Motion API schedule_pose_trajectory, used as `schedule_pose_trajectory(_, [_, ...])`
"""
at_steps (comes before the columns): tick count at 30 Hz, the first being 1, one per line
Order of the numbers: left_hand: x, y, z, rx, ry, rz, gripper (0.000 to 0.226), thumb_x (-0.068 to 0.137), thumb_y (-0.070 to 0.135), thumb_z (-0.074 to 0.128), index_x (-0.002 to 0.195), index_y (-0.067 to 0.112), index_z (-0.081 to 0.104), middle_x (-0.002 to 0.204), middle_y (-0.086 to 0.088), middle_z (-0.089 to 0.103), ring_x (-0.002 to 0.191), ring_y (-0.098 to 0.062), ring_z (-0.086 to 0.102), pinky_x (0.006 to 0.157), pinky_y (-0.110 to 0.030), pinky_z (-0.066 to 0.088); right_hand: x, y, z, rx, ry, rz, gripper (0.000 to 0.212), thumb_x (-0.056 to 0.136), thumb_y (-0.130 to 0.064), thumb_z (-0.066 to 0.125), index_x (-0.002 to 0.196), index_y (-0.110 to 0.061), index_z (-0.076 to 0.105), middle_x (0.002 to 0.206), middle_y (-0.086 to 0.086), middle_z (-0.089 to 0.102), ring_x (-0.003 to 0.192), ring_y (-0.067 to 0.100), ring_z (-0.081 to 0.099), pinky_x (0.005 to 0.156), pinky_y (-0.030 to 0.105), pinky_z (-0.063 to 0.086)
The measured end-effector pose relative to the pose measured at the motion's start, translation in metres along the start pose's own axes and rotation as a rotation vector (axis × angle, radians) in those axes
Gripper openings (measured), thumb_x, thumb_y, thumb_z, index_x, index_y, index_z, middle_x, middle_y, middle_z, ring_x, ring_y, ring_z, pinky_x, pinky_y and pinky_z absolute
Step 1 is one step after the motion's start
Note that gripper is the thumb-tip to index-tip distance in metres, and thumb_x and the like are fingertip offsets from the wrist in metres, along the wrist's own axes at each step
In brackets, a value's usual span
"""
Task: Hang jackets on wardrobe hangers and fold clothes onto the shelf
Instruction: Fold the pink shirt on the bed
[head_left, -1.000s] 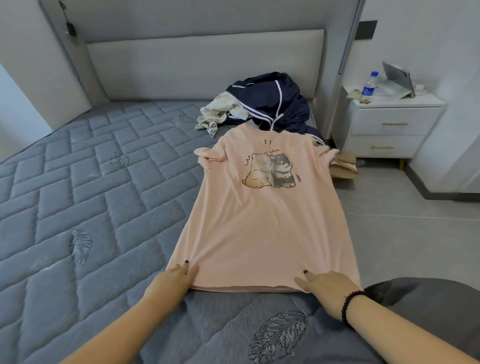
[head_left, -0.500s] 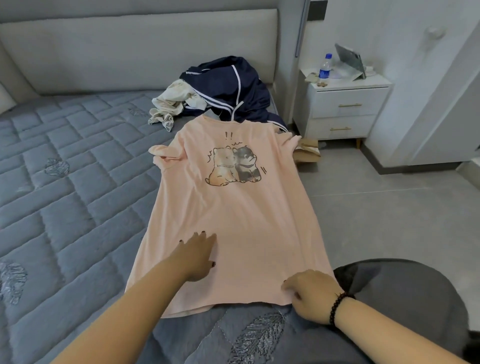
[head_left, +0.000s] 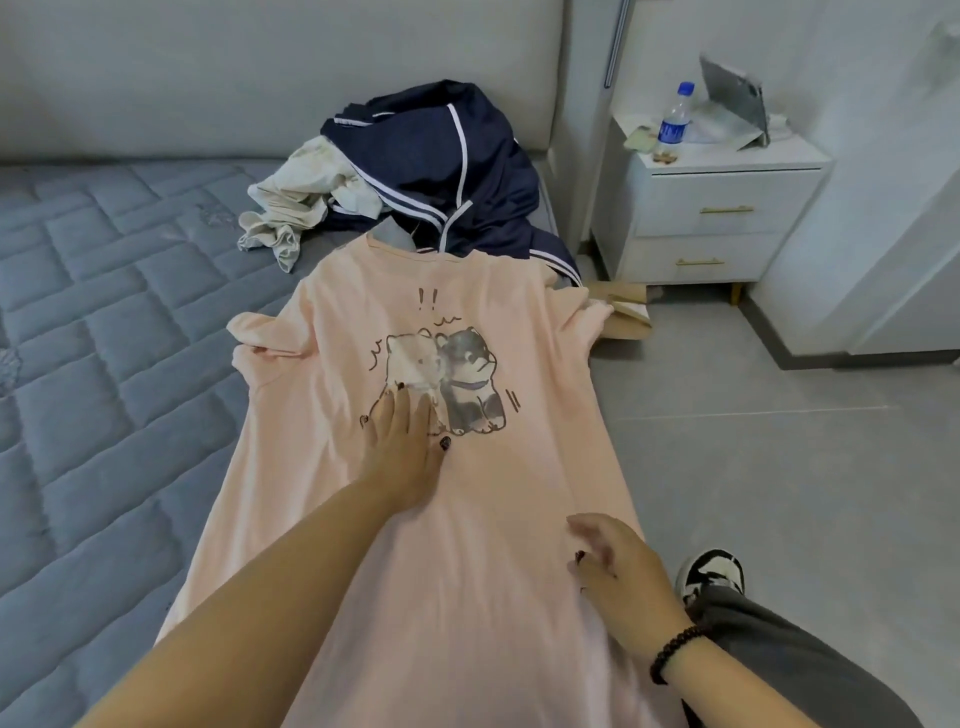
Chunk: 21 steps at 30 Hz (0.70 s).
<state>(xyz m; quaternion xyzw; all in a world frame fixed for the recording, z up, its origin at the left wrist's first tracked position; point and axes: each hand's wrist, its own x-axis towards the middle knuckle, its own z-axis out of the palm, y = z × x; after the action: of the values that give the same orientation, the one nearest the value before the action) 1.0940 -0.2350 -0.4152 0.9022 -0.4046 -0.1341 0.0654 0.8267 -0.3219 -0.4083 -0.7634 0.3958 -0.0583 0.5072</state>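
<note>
Pressing flat on the pink T-shirt (head_left: 467, 519), left hand (head_left: 402, 447) lies released; right hand (head_left: 618, 577) rests loosely curled.

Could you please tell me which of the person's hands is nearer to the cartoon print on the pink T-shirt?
The left. The left hand lies flat on the pink T-shirt with its fingers over the cartoon print; the right hand rests nearer the hem, well short of the print.
</note>
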Motion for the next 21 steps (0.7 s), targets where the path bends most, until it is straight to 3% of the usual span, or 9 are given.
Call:
schedule_pose_trajectory(2, [0.02,0.002,0.007,0.021,0.033,0.001,0.066,0.1,0.044,0.02,0.154,0.017,-0.006,0.162,-0.01,-0.011,0.148,-0.029,-0.014,0.12,-0.05,-0.001,0.019,0.007,-0.001,0.134,0.05,0.062,0.032,0.091,-0.005,0.053,0.108,-0.032,0.056,0.114,-0.01,0.058,0.099,0.008,0.06,0.082,0.03,0.053])
schedule_pose_trajectory(4, [0.027,0.0,0.02,0.059,0.074,-0.017,0.068,0.093,0.051,0.01,0.155,0.023,0.0,0.163,-0.008,-0.005,0.149,-0.026,-0.009,0.12,-0.048,-0.002,0.036,0.012,0.0,0.236,0.083,0.122,0.031,0.091,-0.004,0.054,0.104,-0.032,0.057,0.104,-0.001,0.06,0.077,0.019,0.064,0.059,0.03,0.052])
schedule_pose_trajectory(7, [0.03,-0.005,0.033,0.04,0.18,-0.014,0.072,0.087,0.052,0.016,0.153,0.026,0.023,0.16,-0.007,0.018,0.149,-0.026,0.012,0.12,-0.048,0.009,0.072,0.006,-0.006,0.405,0.207,0.166,0.022,0.091,-0.007,0.058,0.104,-0.024,0.058,0.091,0.005,0.061,0.054,0.015,0.057,0.05,0.029,0.046])
schedule_pose_trajectory(11, [0.033,-0.011,0.041,0.066,0.242,0.014,0.066,0.088,0.047,0.029,0.148,0.022,0.037,0.154,-0.01,0.034,0.144,-0.029,0.028,0.116,-0.047,0.016,0.156,-0.029,-0.031,0.598,0.408,0.19,0.023,0.089,-0.014,0.062,0.112,-0.011,0.056,0.093,0.01,0.065,0.065,0.017,0.058,0.057,0.027,0.05])
schedule_pose_trajectory(13, [0.033,-0.011,0.043,0.075,0.259,0.022,0.065,0.088,0.046,0.03,0.148,0.022,0.038,0.154,-0.009,0.035,0.143,-0.028,0.029,0.116,-0.046,0.015,0.202,-0.049,-0.05,0.65,0.502,0.238,0.038,0.083,-0.026,0.067,0.107,0.002,0.06,0.091,0.022,0.066,0.069,0.025,0.058,0.066,0.033,0.052])
schedule_pose_trajectory(14, [0.034,-0.011,0.043,0.076,0.269,0.026,0.065,0.087,0.046,0.031,0.147,0.022,0.039,0.153,-0.009,0.036,0.143,-0.029,0.03,0.116,-0.046,0.016,0.222,-0.058,-0.06,0.659,0.505,0.286,0.049,0.077,-0.036,0.071,0.101,0.005,0.061,0.092,0.026,0.067,0.071,0.03,0.062,0.072,0.035,0.055])
schedule_pose_trajectory(16, [0.035,-0.012,0.044,0.077,0.282,0.035,0.064,0.086,0.045,0.033,0.146,0.021,0.042,0.151,-0.01,0.039,0.142,-0.029,0.032,0.115,-0.047,0.018,0.252,-0.071,-0.077,0.739,0.407,0.392,0.052,0.066,-0.045,0.078,0.094,-0.003,0.065,0.094,0.02,0.07,0.083,0.031,0.069,0.079,0.043,0.058])
schedule_pose_trajectory(19, [0.036,-0.011,0.044,0.069,0.297,0.038,0.064,0.086,0.044,0.035,0.145,0.02,0.043,0.151,-0.01,0.039,0.142,-0.028,0.03,0.114,-0.048,0.019,0.275,-0.073,-0.089,0.833,0.25,0.448,0.05,0.065,-0.029,0.086,0.105,-0.01,0.064,0.097,0.012,0.071,0.083,0.025,0.07,0.07,0.038,0.059])
schedule_pose_trajectory(21, [0.035,-0.01,0.044,0.075,0.304,0.037,0.064,0.086,0.044,0.035,0.144,0.019,0.044,0.151,-0.01,0.039,0.142,-0.028,0.029,0.115,-0.047,0.018,0.275,-0.072,-0.095,0.748,0.3,0.424,0.034,0.071,-0.017,0.083,0.097,-0.009,0.064,0.097,0.011,0.069,0.082,0.021,0.067,0.064,0.034,0.057])
